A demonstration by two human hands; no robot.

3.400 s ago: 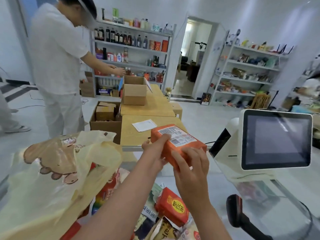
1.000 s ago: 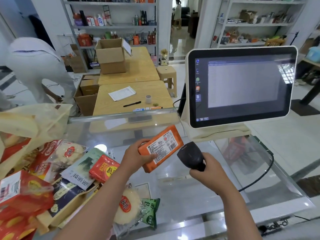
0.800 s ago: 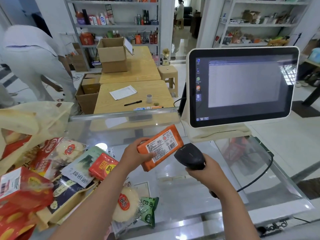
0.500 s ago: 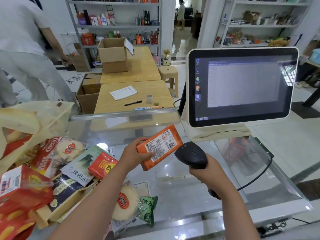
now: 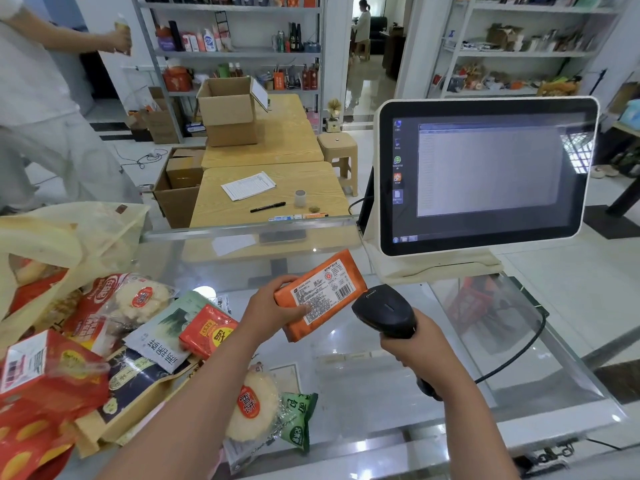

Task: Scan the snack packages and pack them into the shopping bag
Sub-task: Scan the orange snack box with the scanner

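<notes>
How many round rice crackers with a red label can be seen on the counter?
2. One rice cracker lies at the left beside the shopping bag; the other lies near the front edge. Others may be hidden under the packages.

Scanner [image 5: 384, 311] handle hidden in the right hand [image 5: 420, 344] — screen [image 5: 485, 174] text unreadable.

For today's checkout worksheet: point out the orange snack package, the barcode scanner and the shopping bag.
orange snack package [image 5: 322, 294]: head view, on its white barcode label.
barcode scanner [image 5: 384, 308]: head view, on top of its black head.
shopping bag [image 5: 69, 237]: head view, on its pale yellow upper wall.
</notes>
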